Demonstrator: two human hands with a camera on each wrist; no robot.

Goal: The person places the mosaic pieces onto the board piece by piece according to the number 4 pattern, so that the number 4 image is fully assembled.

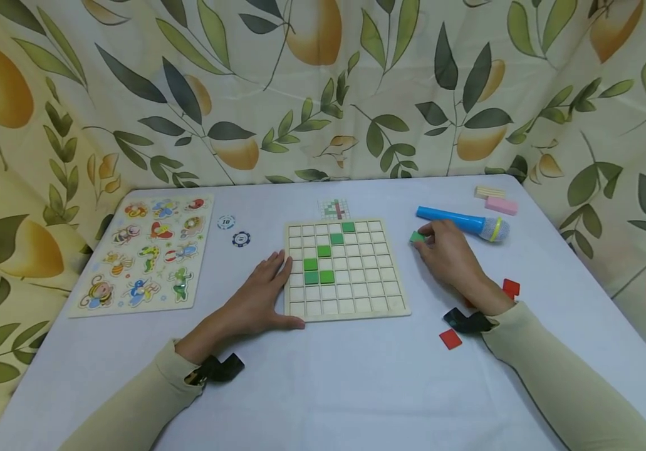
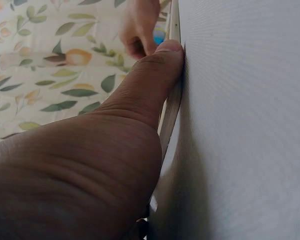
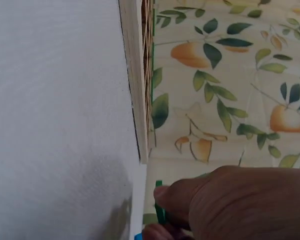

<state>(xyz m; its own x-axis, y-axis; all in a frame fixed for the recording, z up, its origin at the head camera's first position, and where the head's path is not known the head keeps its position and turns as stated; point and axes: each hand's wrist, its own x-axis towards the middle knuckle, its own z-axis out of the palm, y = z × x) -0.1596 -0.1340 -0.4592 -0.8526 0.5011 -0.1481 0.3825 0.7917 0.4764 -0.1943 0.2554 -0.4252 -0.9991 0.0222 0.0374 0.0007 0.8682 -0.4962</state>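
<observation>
Along the left side of the grid board (image 1: pixel 354 275): the person's left hand (image 1: pixel 260 297) rests with fingers relaxed and mostly straight, touching the edge, its thumb reaching to the near left corner.
Right of the board: the right hand (image 1: pixel 449 257) has thumb and fingers drawn together, pinching a green tile (image 1: pixel 416 237) near the board's far right corner; whether the tile touches the cloth, I cannot tell.
Bench (image 1: pixel 311 382): covered in white cloth, with the board lying flat near its middle; six laid tiles (image 1: pixel 311 264) in shades of green sit in its squares.
Far side of the board: a small pattern card (image 1: pixel 334 209).
Left of the hands: a puzzle sheet (image 1: pixel 194 269) of cartoon insects, two chips (image 1: pixel 240 239) between it and the board.
Right end: a blue microphone (image 1: pixel 452 217), a pink block (image 1: pixel 501 205), a pale block (image 1: pixel 489 192), and red tiles (image 1: pixel 450 339) near the right wrist.
Room: a curtain (image 1: pixel 300 125) printed with orange fruit and leaves hangs behind and at both sides.
Tile's lie: edge-on from the right wrist, partly covered by fingers; its long axis I cannot make out.
Laid row: mostly a diagonal, climbing from near left to far right.
</observation>
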